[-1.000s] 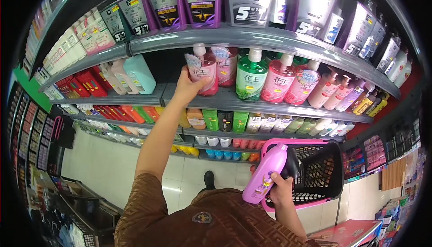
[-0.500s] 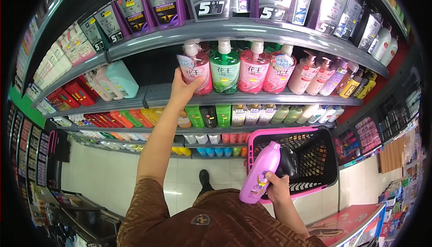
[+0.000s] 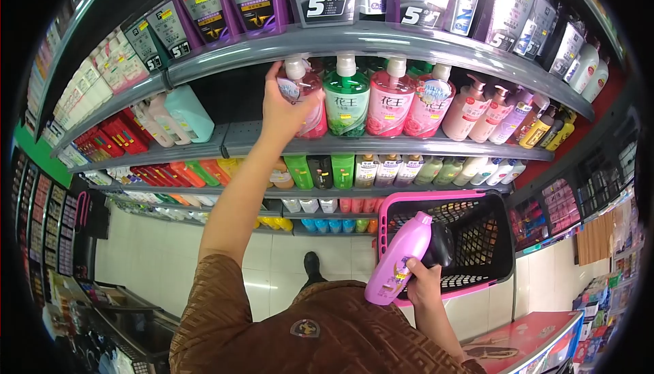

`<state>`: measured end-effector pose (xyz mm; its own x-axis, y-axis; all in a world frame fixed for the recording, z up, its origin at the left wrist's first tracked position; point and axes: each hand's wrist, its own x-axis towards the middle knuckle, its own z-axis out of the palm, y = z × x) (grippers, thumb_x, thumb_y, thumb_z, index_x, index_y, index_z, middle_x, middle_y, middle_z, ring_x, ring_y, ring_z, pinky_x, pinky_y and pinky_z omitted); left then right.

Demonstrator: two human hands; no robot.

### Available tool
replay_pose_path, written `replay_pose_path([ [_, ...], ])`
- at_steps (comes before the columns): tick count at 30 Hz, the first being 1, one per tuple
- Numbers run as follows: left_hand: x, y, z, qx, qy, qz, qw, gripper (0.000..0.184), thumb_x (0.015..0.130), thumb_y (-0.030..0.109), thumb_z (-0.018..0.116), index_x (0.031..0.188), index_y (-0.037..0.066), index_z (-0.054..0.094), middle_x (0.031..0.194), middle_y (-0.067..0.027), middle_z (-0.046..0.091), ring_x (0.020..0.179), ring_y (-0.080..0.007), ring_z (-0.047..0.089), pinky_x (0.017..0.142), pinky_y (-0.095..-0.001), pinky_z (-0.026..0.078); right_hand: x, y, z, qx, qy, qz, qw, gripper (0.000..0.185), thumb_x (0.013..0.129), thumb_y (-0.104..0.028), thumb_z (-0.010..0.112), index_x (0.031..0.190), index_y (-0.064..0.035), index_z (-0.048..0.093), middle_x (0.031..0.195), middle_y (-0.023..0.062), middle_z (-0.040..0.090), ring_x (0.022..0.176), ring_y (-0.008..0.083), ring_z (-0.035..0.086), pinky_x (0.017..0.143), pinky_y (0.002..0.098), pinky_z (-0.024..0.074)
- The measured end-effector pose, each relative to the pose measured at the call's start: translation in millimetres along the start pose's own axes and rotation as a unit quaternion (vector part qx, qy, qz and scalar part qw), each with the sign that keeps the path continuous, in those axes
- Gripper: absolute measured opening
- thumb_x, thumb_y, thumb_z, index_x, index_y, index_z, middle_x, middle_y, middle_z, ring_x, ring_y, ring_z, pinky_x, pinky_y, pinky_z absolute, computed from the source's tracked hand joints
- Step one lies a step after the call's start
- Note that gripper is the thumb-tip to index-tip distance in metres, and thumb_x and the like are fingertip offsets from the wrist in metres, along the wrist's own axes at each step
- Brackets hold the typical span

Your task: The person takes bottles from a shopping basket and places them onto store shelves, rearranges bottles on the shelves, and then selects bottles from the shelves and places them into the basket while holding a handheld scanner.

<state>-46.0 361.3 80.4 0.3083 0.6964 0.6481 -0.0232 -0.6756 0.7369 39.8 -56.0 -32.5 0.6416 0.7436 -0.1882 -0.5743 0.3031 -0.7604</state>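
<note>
I'm watching the left hand (image 3: 286,112) reaching to the middle shelf (image 3: 388,146), where a pink pump bottle (image 3: 310,116) is standing beside a green pump bottle (image 3: 347,105). The left fingers are spreading wide around the pink one, thumb across its front; whether they're gripping, I can't tell. Lower down, I'm holding a purple bottle (image 3: 400,258) at a tilt in the right hand (image 3: 425,283), thumb on its side, other fingers mostly hidden. A black bottle (image 3: 439,244) is showing just behind, over the pink-rimmed basket (image 3: 503,283).
</note>
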Motion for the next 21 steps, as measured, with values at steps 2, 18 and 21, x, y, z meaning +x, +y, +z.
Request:
replay_pose_path([
  [2,-14.4,-7.1,9.3,0.02,0.008,0.044,0.999,0.11,0.075,0.011,0.091,0.159,0.003,0.021,0.142,-0.0179,0.052,0.128,-0.0248,0.056,0.11,-0.0391,0.045,0.1,2.1,-1.9,0.008,0.006,0.005,1.0,0.058,0.082,0.006,0.075,0.135,-0.0013,0.054,0.119,0.0098,0.066,0.106,0.0231,0.068,0.096,0.0392,0.0574],
  [18,-31.9,-34.8,25.8,0.082,0.068,-0.005,0.994,0.107,0.08,0.023,0.089,0.155,-0.001,0.017,0.141,-0.025,0.049,0.128,-0.0328,0.056,0.108,-0.0432,0.045,0.8,10.2,12.6,-0.005,0.016,0.007,1.0,0.057,0.082,0.005,0.076,0.135,-0.0011,0.055,0.119,0.0096,0.065,0.107,0.0225,0.067,0.096,0.0385,0.0559],
  [21,-30.7,-33.8,22.9,0.052,0.054,-0.014,0.997,0.108,0.079,0.025,0.089,0.155,-0.002,0.017,0.141,-0.0242,0.05,0.127,-0.0321,0.056,0.108,-0.0431,0.045,-2.7,13.1,11.0,-0.007,0.018,0.027,0.999,0.056,0.082,0.005,0.076,0.134,-0.001,0.055,0.118,0.0098,0.065,0.107,0.0223,0.067,0.095,0.0384,0.0562],
])
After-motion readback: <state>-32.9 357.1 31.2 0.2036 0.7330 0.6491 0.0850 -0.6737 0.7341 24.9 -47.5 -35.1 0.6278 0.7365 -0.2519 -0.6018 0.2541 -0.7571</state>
